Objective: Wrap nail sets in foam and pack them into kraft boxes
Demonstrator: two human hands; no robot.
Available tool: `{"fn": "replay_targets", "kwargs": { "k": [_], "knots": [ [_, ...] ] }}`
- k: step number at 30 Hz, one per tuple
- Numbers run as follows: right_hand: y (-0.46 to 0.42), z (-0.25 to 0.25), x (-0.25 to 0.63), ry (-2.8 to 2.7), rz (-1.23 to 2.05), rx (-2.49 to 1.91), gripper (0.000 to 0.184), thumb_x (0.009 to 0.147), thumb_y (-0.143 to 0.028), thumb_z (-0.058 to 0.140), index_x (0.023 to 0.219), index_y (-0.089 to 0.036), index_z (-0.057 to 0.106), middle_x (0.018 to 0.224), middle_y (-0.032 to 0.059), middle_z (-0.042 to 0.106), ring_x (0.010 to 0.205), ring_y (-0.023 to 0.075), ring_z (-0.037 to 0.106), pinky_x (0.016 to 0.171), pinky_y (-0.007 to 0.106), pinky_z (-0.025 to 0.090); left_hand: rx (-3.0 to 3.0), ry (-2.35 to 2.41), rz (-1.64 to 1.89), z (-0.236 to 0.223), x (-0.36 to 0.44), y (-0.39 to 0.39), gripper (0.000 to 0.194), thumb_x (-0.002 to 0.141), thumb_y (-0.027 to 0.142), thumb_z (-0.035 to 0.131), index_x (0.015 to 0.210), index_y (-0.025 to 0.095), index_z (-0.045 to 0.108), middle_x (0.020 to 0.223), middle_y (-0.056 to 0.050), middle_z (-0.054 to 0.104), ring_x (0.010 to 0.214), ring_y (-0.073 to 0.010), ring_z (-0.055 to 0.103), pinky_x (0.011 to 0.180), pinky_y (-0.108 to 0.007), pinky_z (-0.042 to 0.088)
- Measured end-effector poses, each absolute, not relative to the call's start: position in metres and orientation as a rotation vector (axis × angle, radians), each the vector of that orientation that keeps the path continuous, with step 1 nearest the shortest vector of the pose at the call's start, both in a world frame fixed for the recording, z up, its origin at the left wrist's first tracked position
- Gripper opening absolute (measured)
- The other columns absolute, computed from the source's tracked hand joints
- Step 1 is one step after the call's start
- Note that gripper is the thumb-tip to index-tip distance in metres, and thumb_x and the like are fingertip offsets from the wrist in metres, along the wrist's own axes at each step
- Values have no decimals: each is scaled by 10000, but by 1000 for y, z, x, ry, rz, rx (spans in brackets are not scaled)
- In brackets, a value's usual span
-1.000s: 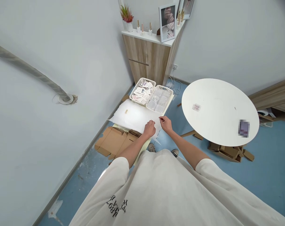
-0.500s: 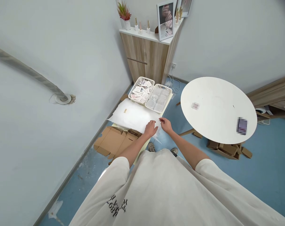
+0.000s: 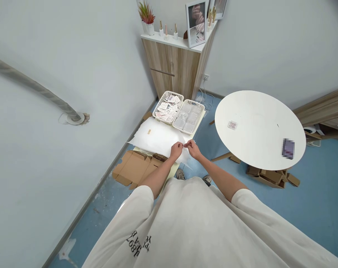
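Note:
Over the near right end of a white sheet point(image 3: 160, 139), my two hands meet fingertip to fingertip. My left hand point(image 3: 176, 149) is closed, its thumb and fingers pinched together. My right hand point(image 3: 193, 149) is pinched too, its fingertips almost touching the left ones. Whatever sits between the fingers is too small to make out. Beyond the sheet stand a white basket of small printed packets point(image 3: 168, 107) and a second white basket point(image 3: 188, 116) with clear plastic cases in it.
Flattened cardboard point(image 3: 131, 167) lies left of my left forearm. To the right stands a round white table point(image 3: 258, 126) bearing a small clear case point(image 3: 232, 125) and a blurred dark item point(image 3: 288, 149). A wooden cabinet point(image 3: 174, 63) rises behind the baskets. Cardboard boxes point(image 3: 269, 178) lie under the table.
My hands have come together; the left fingers, spread before, are now pinched. The right hand has shifted slightly left and down. The baskets and sheet stay where they were.

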State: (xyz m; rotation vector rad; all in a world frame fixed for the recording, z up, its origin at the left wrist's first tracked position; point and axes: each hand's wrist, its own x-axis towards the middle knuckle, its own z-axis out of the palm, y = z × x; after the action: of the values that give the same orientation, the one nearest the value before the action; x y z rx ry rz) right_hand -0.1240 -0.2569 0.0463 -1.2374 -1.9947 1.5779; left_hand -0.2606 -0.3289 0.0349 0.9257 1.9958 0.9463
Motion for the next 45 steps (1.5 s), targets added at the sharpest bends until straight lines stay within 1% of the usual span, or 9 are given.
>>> {"fn": "replay_targets", "kwargs": {
  "k": [6, 14, 20, 27, 31, 35, 38, 42, 45],
  "knots": [
    [-256, 43, -127, -1879, 1645, -1274, 345, 813, -169, 422, 1144, -256, 465, 1066, 48, 732, 983, 189, 712, 892, 378, 542, 726, 1935, 992, 33, -262, -329, 215, 895, 354, 593, 1065, 222, 597, 960, -37, 743, 853, -167, 693, 758, -281, 520],
    [-258, 39, -127, -2189, 1393, -1285, 381, 797, -325, 676, 1150, -241, 560, 1176, 76, 667, 943, 207, 684, 841, 361, 546, 680, 1876, 1003, 26, -264, -327, 240, 982, 296, 429, 794, 217, 554, 814, -18, 706, 822, -156, 725, 727, -266, 543],
    [-256, 36, -127, -2314, 1230, -1341, 364, 856, -246, 585, 1217, -215, 559, 1134, 76, 654, 892, 192, 657, 881, 366, 518, 733, 1879, 1045, 35, -266, -329, 252, 986, 272, 428, 761, 210, 523, 800, -21, 697, 828, -168, 739, 744, -271, 516],
    [-261, 51, -124, -2484, 876, -1229, 481, 805, -214, 623, 1276, -220, 529, 1411, 150, 486, 1277, 342, 467, 1039, 479, 388, 815, 2135, 913, 50, -273, -336, 264, 964, 276, 407, 749, 241, 554, 786, -18, 699, 826, -181, 659, 749, -294, 473],
    [-264, 58, -128, -2539, 833, -1105, 272, 803, -255, 655, 1051, -239, 545, 1322, 120, 561, 1231, 322, 485, 1032, 457, 355, 878, 2161, 961, 57, -269, -331, 248, 973, 295, 444, 778, 235, 585, 815, -23, 682, 861, -182, 626, 784, -294, 480],
    [-254, 60, -131, -2366, 974, -1189, 49, 901, -290, 499, 911, -250, 473, 962, 50, 645, 881, 227, 580, 821, 328, 414, 1093, 2074, 1200, 59, -262, -325, 273, 1004, 336, 455, 826, 214, 623, 1001, -68, 675, 1004, -189, 625, 839, -295, 499],
    [-238, 65, -125, -2154, 1000, -1289, 45, 919, -291, 428, 901, -254, 446, 843, 10, 614, 728, 185, 536, 718, 282, 394, 1232, 1983, 1290, 58, -256, -323, 290, 1039, 382, 414, 1003, 217, 649, 1198, -96, 641, 1167, -204, 591, 940, -333, 498],
    [-212, 78, -101, -2007, 888, -1325, 89, 879, -237, 395, 887, -243, 483, 892, 22, 628, 756, 176, 526, 741, 284, 419, 1380, 2022, 1180, 55, -241, -317, 290, 1039, 415, 423, 1140, 224, 617, 1295, -112, 599, 1296, -230, 519, 1099, -400, 413],
    [-191, 87, -73, -1950, 817, -1338, 208, 852, -195, 361, 870, -225, 566, 940, 51, 658, 844, 197, 565, 822, 320, 458, 1463, 2009, 1046, 56, -223, -304, 306, 1042, 416, 407, 1198, 232, 595, 1356, -116, 564, 1328, -241, 495, 1109, -413, 405]
  ]
}}
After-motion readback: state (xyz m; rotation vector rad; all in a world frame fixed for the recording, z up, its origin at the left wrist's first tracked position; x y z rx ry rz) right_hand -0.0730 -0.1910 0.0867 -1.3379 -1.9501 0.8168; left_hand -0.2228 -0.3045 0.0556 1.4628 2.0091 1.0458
